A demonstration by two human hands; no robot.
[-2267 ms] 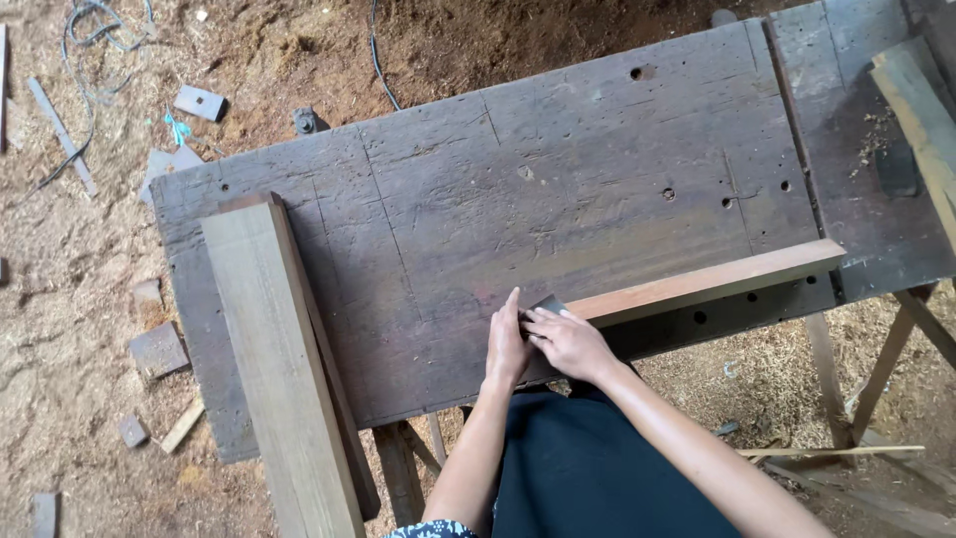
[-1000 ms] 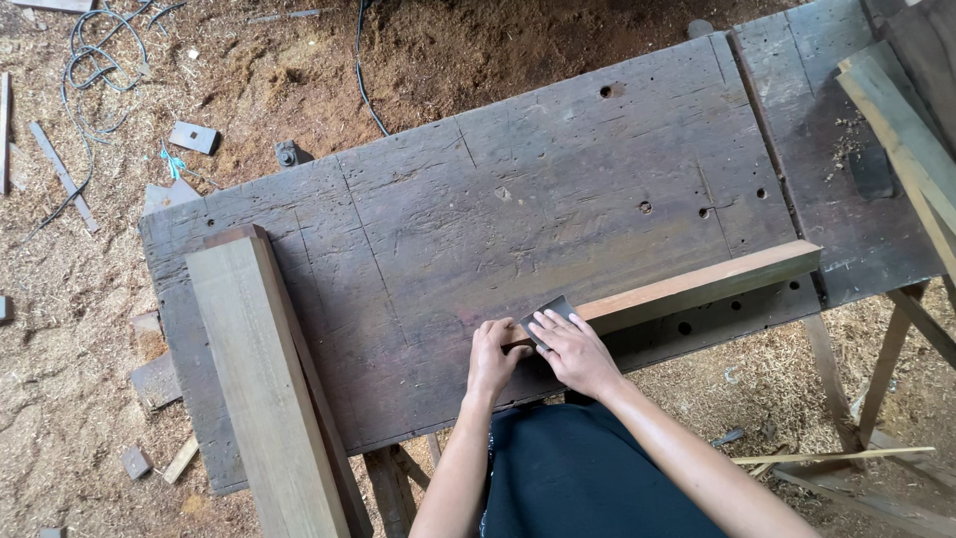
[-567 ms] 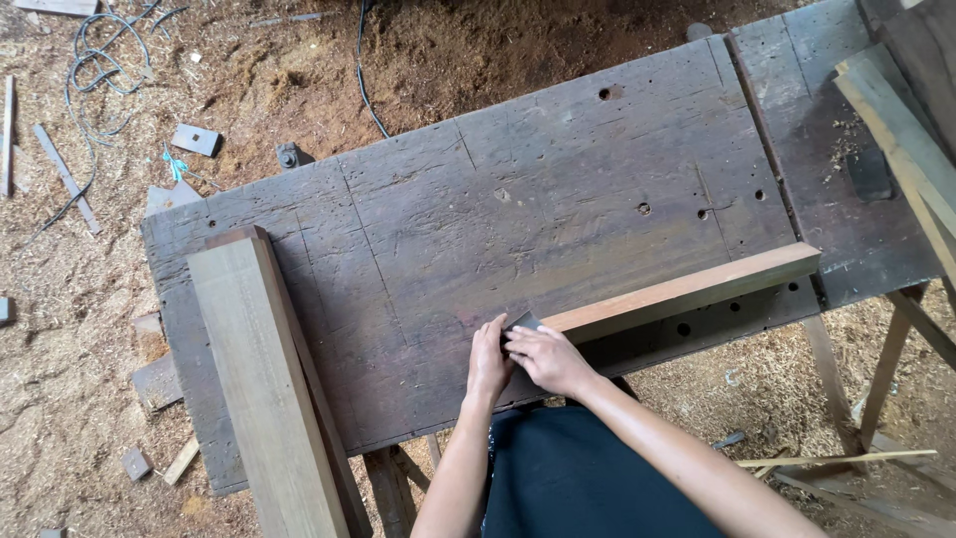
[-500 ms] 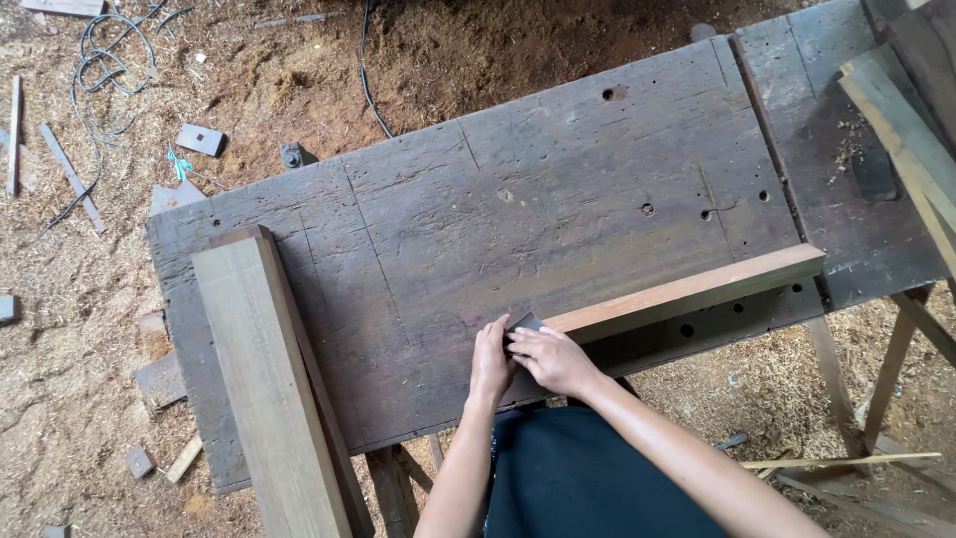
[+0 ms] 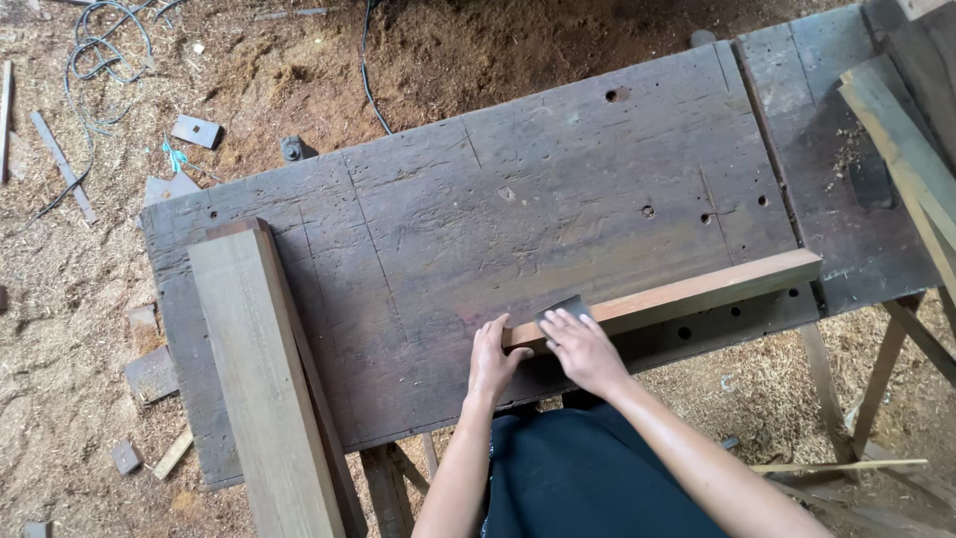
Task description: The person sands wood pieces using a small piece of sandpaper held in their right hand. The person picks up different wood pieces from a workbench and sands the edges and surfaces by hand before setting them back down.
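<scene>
Weathered grey workbench (image 5: 418, 249) carries a reddish wooden strip (image 5: 697, 292) running long-axis left to right, far end tilted slightly up-right, its near end clasped by the left hand (image 5: 493, 359) while the right hand (image 5: 583, 349) presses flat fingers on a small grey sheet (image 5: 563, 307).

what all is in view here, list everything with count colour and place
workbench: one, dark weathered wood, fills the middle
long strip of wood: one, reddish tan, lies along the bench's near edge
flat grey piece: one, grey, on the strip's left end under the right hand's fingers; what it is cannot be told
wide plank: one, pale grey-brown, across the bench's left end
pale boards: at least one, light wood, far right
cable: a grey one coiled on the sawdust floor, top left
offcuts: several, brown and grey, on the floor at left
left hand: one, against the strip's left end
right hand: one, on the strip
</scene>
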